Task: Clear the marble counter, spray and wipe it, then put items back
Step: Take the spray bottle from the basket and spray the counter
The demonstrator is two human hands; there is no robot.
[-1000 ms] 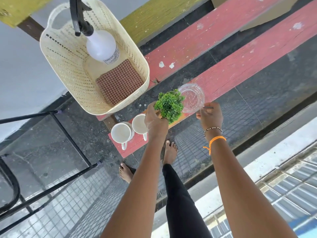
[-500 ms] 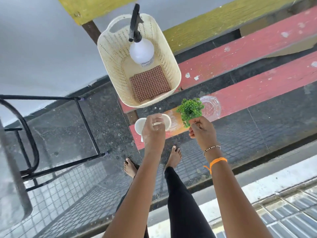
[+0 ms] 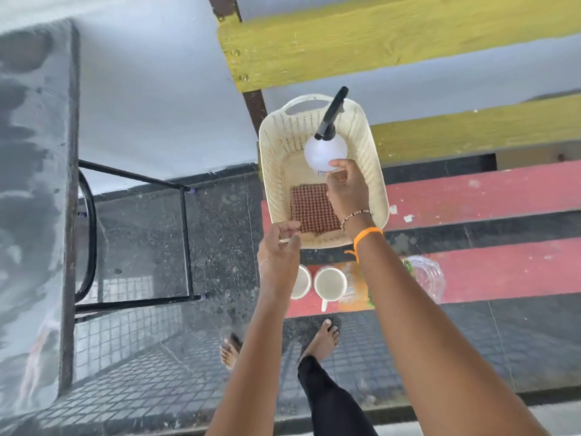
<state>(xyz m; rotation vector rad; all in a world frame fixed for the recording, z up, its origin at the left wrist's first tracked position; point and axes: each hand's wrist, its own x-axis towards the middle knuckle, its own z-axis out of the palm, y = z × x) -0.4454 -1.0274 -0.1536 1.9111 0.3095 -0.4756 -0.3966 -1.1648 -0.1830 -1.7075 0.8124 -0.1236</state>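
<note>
The white spray bottle [image 3: 325, 152] stands upright at the far end of the cream basket [image 3: 375, 184], its black trigger head [image 3: 333, 113] leaning away, with a checked cloth [image 3: 309, 209] lying flat on the basket floor just in front of it. The right hand [image 3: 347, 190] reaches into the basket, fingers loosely spread and thumb touching or almost touching the bottle's near side, not yet wrapped round it. The left hand [image 3: 278, 250] hovers at the basket's near rim, fingers relaxed and holding nothing. Nearer, two white cups [image 3: 330, 283] and a clear glass dish [image 3: 427, 278] sit on the red bench [image 3: 487, 196] (a green plant is mostly hidden behind the right forearm), so the clearing looks done and fetching the spray is the step in hand. Next, the right hand needs to close round the bottle's body or neck and lift it clear of the basket wall.
</note>
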